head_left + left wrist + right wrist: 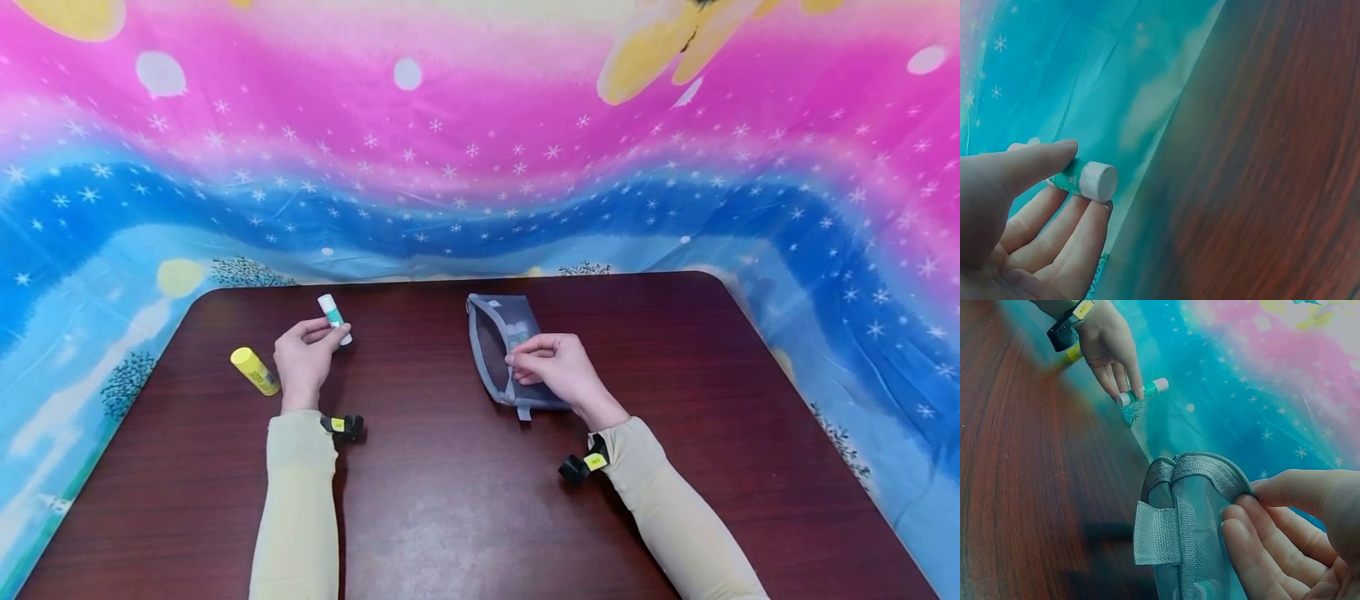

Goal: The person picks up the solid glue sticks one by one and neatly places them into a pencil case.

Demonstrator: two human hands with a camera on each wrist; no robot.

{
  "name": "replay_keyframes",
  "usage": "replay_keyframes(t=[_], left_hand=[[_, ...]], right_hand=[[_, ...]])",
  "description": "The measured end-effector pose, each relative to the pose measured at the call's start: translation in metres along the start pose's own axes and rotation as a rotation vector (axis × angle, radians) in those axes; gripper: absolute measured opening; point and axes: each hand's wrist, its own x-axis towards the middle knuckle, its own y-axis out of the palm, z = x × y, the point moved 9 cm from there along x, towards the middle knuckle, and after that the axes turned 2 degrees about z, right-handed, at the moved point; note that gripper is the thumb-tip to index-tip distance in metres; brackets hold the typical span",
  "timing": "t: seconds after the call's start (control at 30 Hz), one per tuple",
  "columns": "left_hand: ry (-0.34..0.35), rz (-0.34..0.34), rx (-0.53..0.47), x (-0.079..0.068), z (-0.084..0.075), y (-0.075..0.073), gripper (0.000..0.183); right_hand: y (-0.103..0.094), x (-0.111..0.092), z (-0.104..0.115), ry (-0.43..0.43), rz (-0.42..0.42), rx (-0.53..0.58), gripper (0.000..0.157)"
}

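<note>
My left hand (306,358) pinches a small glue stick (334,319), white with a green label, between thumb and fingers. In the left wrist view the white end of the glue stick (1099,181) points out past the fingertips. Over to the right, a grey mesh zipper pouch (534,310) has its mouth gaping toward the left. My right hand (558,371) pinches the right edge of that mouth between thumb and forefinger. The zipper edge of the pouch (1210,475) shows close up in the right wrist view, and a green-and-white thing shows faintly through the mesh.
A yellow glue stick (255,372) stands tilted in the head view, just left of my left hand. The dark red-brown wooden table (420,500) ends at a far edge, where a colourful cloth backdrop (465,167) hangs. Each wrist wears a black camera strap.
</note>
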Motion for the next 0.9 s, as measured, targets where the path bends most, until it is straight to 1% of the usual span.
replay_keyframes(t=[0.13, 0.33, 0.53, 0.7, 0.9], left_hand=[[0.008, 0.024, -0.019, -0.001, -0.004, 0.002, 0.051], [0.029, 0.042, -0.049, -0.003, -0.009, 0.006, 0.051], [0.061, 0.049, -0.065, -0.006, -0.016, 0.010, 0.051], [0.065, 0.056, -0.072, -0.008, -0.019, 0.012, 0.051], [0.086, 0.071, -0.081, -0.010, -0.023, 0.016, 0.051]], right_hand=[[0.000, 0.000, 0.001, -0.006, -0.002, -0.002, 0.018], [0.000, -0.001, 0.001, 0.002, -0.004, -0.007, 0.018], [0.000, -0.001, 0.002, 0.009, -0.003, -0.006, 0.018], [0.001, -0.001, 0.001, 0.012, -0.003, -0.004, 0.018], [0.001, -0.001, 0.002, 0.007, -0.003, -0.004, 0.017]])
